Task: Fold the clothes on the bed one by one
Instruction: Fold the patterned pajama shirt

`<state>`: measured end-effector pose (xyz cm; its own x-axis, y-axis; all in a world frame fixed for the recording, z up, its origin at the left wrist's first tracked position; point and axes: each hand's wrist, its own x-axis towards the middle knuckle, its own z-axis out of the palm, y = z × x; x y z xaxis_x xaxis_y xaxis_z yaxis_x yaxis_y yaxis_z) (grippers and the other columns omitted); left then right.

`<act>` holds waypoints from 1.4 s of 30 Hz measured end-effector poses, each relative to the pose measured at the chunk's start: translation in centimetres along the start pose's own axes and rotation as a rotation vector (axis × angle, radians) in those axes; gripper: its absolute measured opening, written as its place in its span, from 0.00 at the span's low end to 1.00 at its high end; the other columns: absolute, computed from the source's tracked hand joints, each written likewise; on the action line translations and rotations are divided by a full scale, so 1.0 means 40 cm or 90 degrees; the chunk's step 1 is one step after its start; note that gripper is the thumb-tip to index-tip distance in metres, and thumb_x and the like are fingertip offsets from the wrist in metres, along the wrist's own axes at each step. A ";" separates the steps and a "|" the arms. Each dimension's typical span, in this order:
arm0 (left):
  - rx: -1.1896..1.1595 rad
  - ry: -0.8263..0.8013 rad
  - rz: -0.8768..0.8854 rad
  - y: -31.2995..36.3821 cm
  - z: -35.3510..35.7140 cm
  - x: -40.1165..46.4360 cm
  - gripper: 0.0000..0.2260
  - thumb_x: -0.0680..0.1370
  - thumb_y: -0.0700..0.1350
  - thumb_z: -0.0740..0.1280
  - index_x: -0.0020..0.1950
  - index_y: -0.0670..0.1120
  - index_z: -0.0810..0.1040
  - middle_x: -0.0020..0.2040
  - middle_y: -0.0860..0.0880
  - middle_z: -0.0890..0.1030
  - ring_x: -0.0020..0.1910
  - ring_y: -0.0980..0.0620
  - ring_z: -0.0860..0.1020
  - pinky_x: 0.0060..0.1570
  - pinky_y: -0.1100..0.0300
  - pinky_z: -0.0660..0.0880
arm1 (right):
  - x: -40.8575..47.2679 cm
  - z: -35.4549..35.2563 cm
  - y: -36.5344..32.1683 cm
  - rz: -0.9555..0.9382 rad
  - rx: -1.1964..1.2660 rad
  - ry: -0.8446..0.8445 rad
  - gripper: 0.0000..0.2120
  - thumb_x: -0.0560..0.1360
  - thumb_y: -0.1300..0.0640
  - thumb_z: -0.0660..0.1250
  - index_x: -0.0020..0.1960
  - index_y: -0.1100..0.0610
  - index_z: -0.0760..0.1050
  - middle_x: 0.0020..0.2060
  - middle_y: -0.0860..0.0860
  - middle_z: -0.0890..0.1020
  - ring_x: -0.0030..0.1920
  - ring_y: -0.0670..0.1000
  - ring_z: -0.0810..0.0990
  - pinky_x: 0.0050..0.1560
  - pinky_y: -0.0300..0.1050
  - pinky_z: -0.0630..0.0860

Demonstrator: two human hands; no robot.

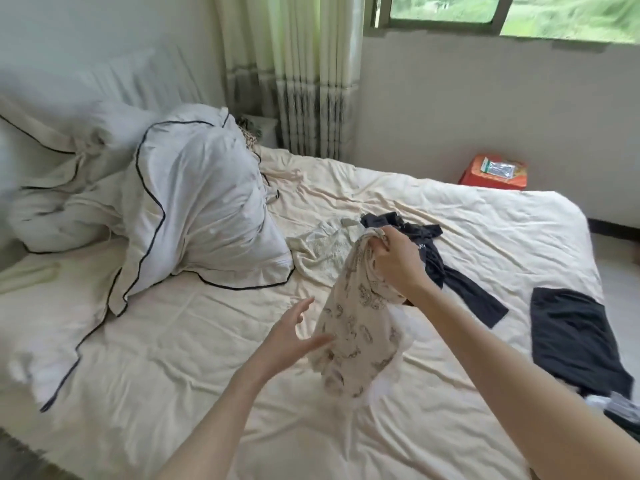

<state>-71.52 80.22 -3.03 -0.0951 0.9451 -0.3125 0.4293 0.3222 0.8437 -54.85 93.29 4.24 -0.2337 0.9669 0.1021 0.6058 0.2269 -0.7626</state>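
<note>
The right hand (398, 259) bunches the top of a patterned garment (360, 337) in curled fingers, holding it up so that it hangs in a twisted column over the bed (207, 358), its lower end just meeting the sheet. The left hand (294, 336), fingers spread and holding nothing, reaches toward the hanging cloth's edge. Beyond the garment, farther up the bed, lie a cream top (322, 247) and a crumpled dark garment (436, 258); a flat dark piece (571, 337) sits nearer the bed's right edge. Pillows (194, 209) pile at the bed's head. The risk: gripped in a wad, the cloth may stay twisted, so the left hand may catch a wrong layer and set a crooked fold. It could also drag over the cream top.
</note>
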 end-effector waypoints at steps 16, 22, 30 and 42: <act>-0.073 0.351 0.107 0.133 -0.203 -0.421 0.32 0.64 0.60 0.76 0.64 0.55 0.68 0.59 0.60 0.72 0.59 0.64 0.71 0.57 0.68 0.68 | -0.145 0.018 -0.553 -0.112 0.229 -0.126 0.10 0.78 0.61 0.60 0.38 0.59 0.71 0.37 0.57 0.77 0.40 0.55 0.76 0.41 0.49 0.74; -0.053 0.521 0.049 0.102 -0.305 -0.426 0.06 0.74 0.46 0.71 0.39 0.49 0.76 0.37 0.54 0.80 0.40 0.52 0.77 0.34 0.73 0.68 | -0.172 0.047 -0.674 -0.203 0.208 -0.152 0.07 0.78 0.61 0.60 0.47 0.61 0.76 0.37 0.56 0.78 0.41 0.56 0.78 0.46 0.54 0.78; -0.134 0.529 0.103 0.105 -0.589 -0.502 0.06 0.76 0.43 0.69 0.45 0.40 0.81 0.35 0.48 0.79 0.37 0.52 0.74 0.41 0.58 0.71 | -0.128 0.112 -0.688 -0.086 0.151 -0.249 0.07 0.77 0.62 0.63 0.51 0.63 0.79 0.43 0.59 0.80 0.40 0.53 0.75 0.40 0.47 0.75; -0.069 0.410 0.058 0.000 -0.790 -0.551 0.13 0.75 0.44 0.71 0.45 0.33 0.80 0.39 0.42 0.77 0.39 0.49 0.72 0.41 0.57 0.69 | -0.426 0.465 -0.705 -0.260 0.118 -0.367 0.06 0.75 0.55 0.69 0.49 0.55 0.76 0.43 0.46 0.80 0.45 0.46 0.79 0.50 0.45 0.77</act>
<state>-97.79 61.08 17.64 -0.5955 0.8013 0.0580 0.3721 0.2111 0.9039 -82.12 68.24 12.12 -0.8075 0.5831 0.0888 0.2573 0.4837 -0.8365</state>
